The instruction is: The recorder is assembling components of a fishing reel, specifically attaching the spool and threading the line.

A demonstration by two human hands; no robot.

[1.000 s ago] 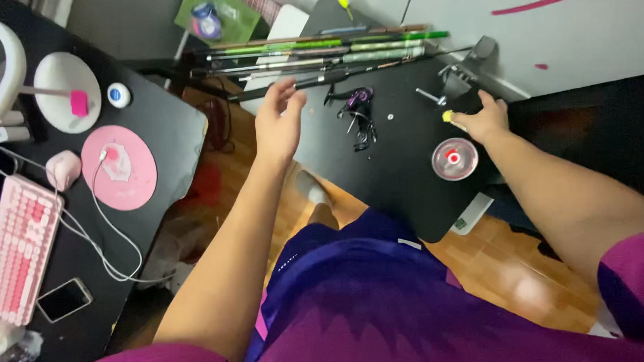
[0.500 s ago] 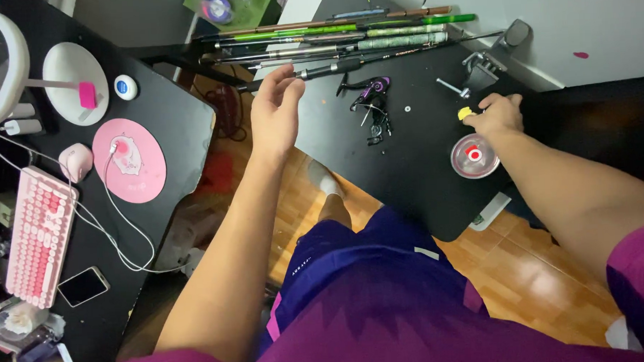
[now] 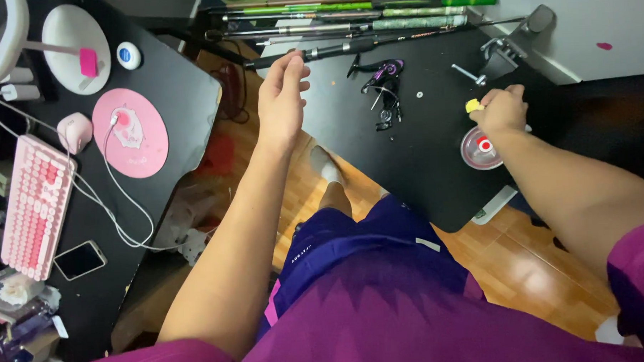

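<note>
On the black table ahead of us, our right hand is curled shut around one small yellow piece, pinched at the fingertips just above one round clear spool with a red and white centre. Our wrist covers part of that spool's rim. Our left hand hangs over the gap between the two tables, fingers loosely together and slightly bent, holding nothing; its fingertips come near one dark rod that lies across the table's far edge. Behind that rod we count about five more rods stacked side by side, green, brown and patterned, though the exact number is hard to tell where they overlap. One fishing reel with purple parts sits between our two hands, with line trailing toward us. One grey metal clamp stands at the far right corner.

Over on the other black desk to our left we see one pink keyboard, one pink mouse, one round pink mat, one phone lying flat, and one white round stand.
</note>
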